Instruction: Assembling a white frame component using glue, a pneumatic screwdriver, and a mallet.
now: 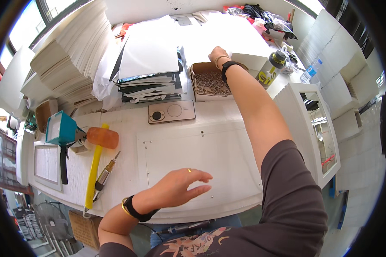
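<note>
White bench (116,171): right hand (218,54), fingers pinched at twelve o'clock over the box of small fasteners (210,81); left hand (180,185) spread flat, best kept steadying the panel (201,150).

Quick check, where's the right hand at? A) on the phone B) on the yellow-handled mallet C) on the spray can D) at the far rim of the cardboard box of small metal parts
D: the right hand reaches over the cardboard box of small parts to its far rim; the mallet, phone and spray can lie untouched.
</note>
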Tool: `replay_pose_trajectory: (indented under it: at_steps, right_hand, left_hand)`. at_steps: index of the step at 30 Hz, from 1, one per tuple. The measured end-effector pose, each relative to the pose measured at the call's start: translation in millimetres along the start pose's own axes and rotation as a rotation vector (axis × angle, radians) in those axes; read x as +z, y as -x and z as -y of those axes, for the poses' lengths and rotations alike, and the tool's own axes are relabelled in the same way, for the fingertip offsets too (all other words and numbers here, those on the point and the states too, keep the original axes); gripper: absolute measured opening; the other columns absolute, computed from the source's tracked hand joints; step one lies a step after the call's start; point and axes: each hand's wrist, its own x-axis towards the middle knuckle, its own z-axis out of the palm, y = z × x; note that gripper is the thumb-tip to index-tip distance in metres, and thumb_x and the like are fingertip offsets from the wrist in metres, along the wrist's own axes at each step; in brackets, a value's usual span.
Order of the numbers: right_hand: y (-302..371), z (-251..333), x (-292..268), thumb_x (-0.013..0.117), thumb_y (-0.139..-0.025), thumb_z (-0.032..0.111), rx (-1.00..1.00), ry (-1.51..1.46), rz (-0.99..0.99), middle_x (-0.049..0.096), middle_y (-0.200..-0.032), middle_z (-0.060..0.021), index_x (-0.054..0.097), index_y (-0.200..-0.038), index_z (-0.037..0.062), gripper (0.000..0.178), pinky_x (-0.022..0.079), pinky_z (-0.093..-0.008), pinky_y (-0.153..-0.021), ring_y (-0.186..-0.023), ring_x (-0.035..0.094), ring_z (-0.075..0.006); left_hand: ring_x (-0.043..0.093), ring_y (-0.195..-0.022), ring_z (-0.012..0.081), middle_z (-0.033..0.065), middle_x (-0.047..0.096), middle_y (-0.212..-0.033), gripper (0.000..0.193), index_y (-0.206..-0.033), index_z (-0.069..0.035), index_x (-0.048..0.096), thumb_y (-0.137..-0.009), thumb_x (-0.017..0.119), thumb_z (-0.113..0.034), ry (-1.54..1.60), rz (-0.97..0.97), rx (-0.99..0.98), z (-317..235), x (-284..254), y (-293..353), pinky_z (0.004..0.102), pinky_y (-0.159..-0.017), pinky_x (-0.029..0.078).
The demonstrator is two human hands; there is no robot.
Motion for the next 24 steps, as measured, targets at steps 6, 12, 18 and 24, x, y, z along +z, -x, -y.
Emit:
replay_pose_trajectory:
  at_steps: [6,12,18,24]
  right_hand:
    - [-47.4,-6.2,9.7,0.067,-0.075,0.03,0.03,0.311,0.166,0.063,-0.104,-0.0129,0.066,-0.101,0.0071,0.035,0.047,-0.0416,-0.082,-0.098,0.06,-0.0285]
    - [-7.6,12.8,-4.0,0.055,-0.084,0.022,-0.049,0.366,0.154,0.056,-0.116,-0.0173,0.059,-0.113,0.0113,0.031,0.037,-0.047,-0.097,-0.114,0.051,-0.0307]
    - [-4.6,6.4,-14.0,0.052,-0.084,0.014,0.057,-0.004,-0.206,0.059,-0.109,-0.0182,0.048,-0.12,0.0046,0.037,0.042,-0.0377,-0.093,-0.108,0.055,-0.0319]
    - [-2.8,-4.3,-43.3,0.052,-0.08,0.011,-0.131,-0.368,-0.342,0.059,-0.108,-0.0199,0.053,-0.112,0.0037,0.033,0.045,-0.036,-0.089,-0.104,0.057,-0.0304]
  left_hand:
    - [0.061,-0.084,0.0265,0.0106,0.064,-0.09,0.027,-0.104,-0.006,0.058,-0.087,0.057,-0.026,0.163,0.119,-0.042,7.7,-4.9,-1.9,0.0331,-0.073,0.047]
    - [0.06,-0.085,0.025,0.0109,0.063,-0.09,0.029,-0.107,-0.005,0.058,-0.087,0.056,-0.026,0.227,0.211,-0.095,18.5,-1.2,-2.4,0.0323,-0.074,0.047]
    - [0.06,-0.081,0.0178,0.008,0.064,-0.087,0.028,-0.107,-0.004,0.057,-0.088,0.056,-0.025,0.28,0.223,-0.137,23.2,-15.4,-23.7,0.0291,-0.075,0.046]
    - [0.059,-0.08,0.0112,0.0051,0.063,-0.085,0.024,-0.1,0.0,0.059,-0.089,0.056,-0.022,0.577,0.036,-0.214,44.9,-29.0,-59.0,0.0245,-0.076,0.047]
